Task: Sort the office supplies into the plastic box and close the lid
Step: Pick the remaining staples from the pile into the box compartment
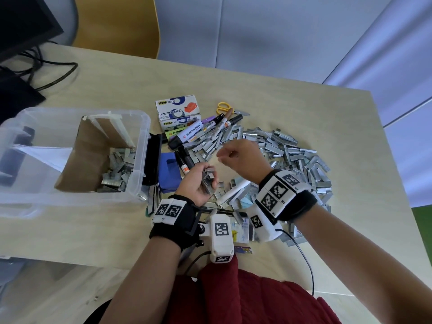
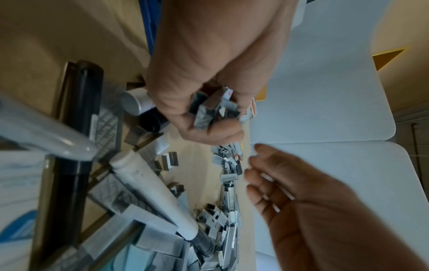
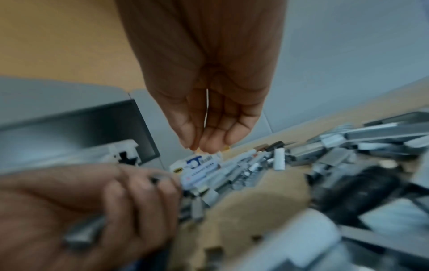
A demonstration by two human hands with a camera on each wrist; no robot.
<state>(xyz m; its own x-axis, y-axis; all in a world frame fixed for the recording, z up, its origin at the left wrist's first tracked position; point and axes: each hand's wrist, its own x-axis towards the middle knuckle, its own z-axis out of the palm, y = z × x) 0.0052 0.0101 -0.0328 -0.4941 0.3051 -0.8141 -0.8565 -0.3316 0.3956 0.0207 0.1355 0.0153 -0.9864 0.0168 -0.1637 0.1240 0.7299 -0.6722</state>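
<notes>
My left hand (image 1: 197, 183) cups a bundle of staple strips (image 1: 208, 181) with curled fingers, just right of the plastic box (image 1: 70, 155). My right hand (image 1: 240, 157) hovers beyond it over the staple pile (image 1: 292, 157), fingers loosely bent, holding nothing. More strips lie inside the box, lid off.

Clear plastic box (image 1: 140, 146) open at left; grey staple strips (image 1: 292, 155) heaped beside it

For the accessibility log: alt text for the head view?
The left hand holds a bunch of staple strips near an open plastic box; the right hand hovers over a big staple pile on the table. Markers lie behind.
</notes>
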